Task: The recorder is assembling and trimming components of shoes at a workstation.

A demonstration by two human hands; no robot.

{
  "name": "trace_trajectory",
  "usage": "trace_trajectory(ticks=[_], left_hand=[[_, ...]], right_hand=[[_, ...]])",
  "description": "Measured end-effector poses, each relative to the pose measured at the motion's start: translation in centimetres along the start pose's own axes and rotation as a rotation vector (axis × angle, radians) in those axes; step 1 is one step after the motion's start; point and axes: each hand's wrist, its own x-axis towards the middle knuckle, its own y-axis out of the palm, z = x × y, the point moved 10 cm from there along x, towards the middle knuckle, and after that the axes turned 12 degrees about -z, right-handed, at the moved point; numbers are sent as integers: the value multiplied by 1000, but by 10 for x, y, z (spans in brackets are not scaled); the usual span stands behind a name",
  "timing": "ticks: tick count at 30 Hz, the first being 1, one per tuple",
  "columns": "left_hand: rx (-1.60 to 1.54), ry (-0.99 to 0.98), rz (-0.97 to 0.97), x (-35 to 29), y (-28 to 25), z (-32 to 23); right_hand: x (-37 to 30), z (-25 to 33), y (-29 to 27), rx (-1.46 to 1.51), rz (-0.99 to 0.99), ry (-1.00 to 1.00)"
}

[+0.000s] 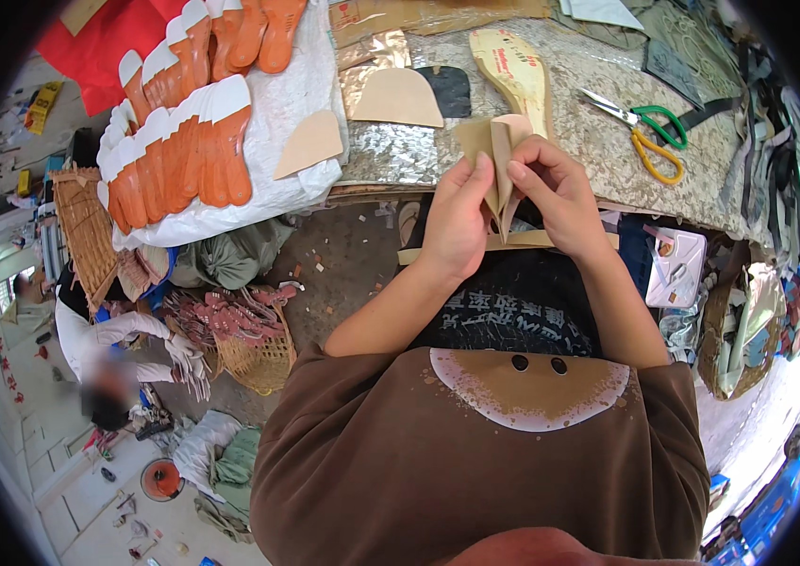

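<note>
Both my hands are raised over the front edge of the worktable [400,156]. Between them is a folded tan sheet piece [501,179], thin and flexible, with its layers standing apart at the top and meeting in a point below. My left hand [458,209] pinches its left side with the thumb up. On the other side, my right hand [558,193] grips it between thumb and curled fingers. Just beyond them lies a cream sole-shaped form [516,71] with red lettering. Scissors [641,124] with one green and one yellow handle rest to the right, blades apart.
Rows of orange soles with white ends [183,141] cover a white sheet at left. Tan rounded pieces [398,97] and a black piece [447,90] lie nearby. Below stand a wicker basket [254,354] and a pink tray [675,267]. A gloved co-worker [112,330] bends at far left.
</note>
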Motion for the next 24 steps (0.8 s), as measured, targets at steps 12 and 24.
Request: trace_trajectory(ticks=[12, 24], left_hand=[[-4, 97, -103, -15, -43, -40], [240, 180, 59, -15, -23, -32]], right_hand=[[16, 1, 37, 10, 41, 38], [12, 10, 39, -166, 44, -118]])
